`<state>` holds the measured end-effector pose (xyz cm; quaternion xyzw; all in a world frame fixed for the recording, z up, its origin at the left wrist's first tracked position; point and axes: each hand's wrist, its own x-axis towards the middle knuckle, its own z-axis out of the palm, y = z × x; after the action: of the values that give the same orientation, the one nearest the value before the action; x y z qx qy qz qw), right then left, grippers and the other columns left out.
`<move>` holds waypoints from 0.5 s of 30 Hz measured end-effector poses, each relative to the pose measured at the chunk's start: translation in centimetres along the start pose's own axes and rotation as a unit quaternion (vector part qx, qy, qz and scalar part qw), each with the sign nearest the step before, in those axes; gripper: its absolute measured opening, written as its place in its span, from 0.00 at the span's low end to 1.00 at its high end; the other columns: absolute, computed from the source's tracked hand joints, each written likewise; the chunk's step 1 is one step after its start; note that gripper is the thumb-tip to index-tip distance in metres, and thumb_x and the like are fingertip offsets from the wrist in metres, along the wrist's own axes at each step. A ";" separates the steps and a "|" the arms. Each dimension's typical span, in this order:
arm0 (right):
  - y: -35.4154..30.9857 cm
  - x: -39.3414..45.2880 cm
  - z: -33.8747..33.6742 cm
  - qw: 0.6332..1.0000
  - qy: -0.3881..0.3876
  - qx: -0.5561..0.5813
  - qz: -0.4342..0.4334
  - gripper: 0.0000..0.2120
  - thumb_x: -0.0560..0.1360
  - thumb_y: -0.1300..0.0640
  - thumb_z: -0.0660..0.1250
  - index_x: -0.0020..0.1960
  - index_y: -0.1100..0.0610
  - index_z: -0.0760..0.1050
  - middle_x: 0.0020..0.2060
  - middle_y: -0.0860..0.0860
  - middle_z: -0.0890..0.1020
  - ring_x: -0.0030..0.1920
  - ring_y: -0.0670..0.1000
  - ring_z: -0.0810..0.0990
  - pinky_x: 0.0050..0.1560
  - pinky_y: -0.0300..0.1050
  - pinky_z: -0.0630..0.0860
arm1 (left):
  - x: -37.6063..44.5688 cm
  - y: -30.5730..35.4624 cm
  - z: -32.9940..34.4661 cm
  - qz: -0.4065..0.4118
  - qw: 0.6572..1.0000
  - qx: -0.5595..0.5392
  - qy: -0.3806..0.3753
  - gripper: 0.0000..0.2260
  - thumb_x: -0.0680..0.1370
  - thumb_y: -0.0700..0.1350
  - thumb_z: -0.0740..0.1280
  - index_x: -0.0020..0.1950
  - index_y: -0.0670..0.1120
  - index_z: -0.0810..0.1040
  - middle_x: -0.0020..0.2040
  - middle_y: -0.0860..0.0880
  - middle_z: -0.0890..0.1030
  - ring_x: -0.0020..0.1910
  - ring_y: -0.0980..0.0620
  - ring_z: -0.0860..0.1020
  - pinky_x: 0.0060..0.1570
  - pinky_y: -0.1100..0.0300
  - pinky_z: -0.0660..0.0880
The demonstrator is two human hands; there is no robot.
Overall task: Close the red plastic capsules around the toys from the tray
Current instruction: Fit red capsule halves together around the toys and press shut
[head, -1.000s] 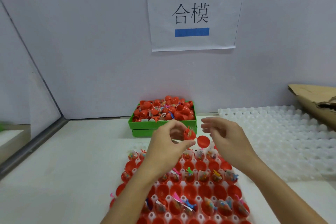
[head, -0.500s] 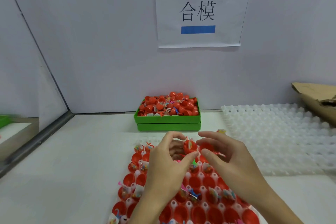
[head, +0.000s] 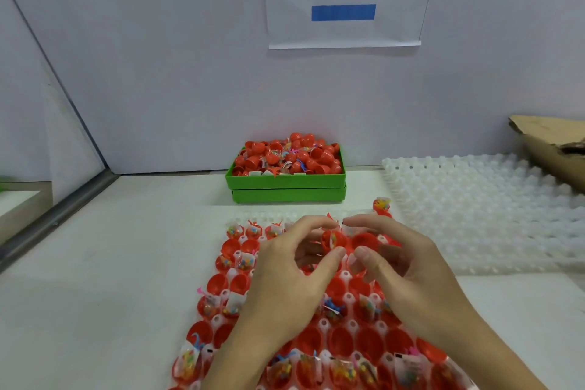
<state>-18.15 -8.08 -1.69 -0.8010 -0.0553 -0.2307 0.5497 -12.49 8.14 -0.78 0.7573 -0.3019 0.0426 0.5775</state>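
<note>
A white cell tray (head: 323, 323) in front of me holds several red capsule halves, many with small bagged toys in them. Above its far end my left hand (head: 294, 272) pinches a red capsule half (head: 333, 238) with a bagged toy inside, between thumb and forefinger. My right hand (head: 408, 266) pinches the other red half (head: 364, 242) right beside it; the two halves touch or nearly touch. My hands and forearms hide the middle of the tray.
A green box (head: 286, 182) heaped with red capsules stands at the back by the wall. An empty white cell tray (head: 481, 212) lies to the right, torn cardboard (head: 550, 149) beyond it. One filled capsule half (head: 381, 204) sits at the tray's far right corner.
Both hands have come lower and closer to the tray. The right hand's half, apart from the left half a second ago, now sits against it.
</note>
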 end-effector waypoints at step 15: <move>0.3 0.0 -0.2 0.999 -0.028 -0.009 -0.026 0.17 0.77 0.68 0.66 0.54 0.47 0.81 0.42 0.43 0.80 0.37 0.50 0.83 0.39 0.34 0.76 | 0.0 -0.1 0.1 0.004 1.000 -0.008 -0.001 0.16 0.74 0.40 0.74 0.52 0.60 0.76 0.46 0.58 0.82 0.47 0.61 0.82 0.42 0.73 0.77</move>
<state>-18.11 -8.40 -1.87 -0.8106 -0.0896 -0.2231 0.5340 -12.44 8.08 -0.85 0.7513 -0.3056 0.0417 0.5835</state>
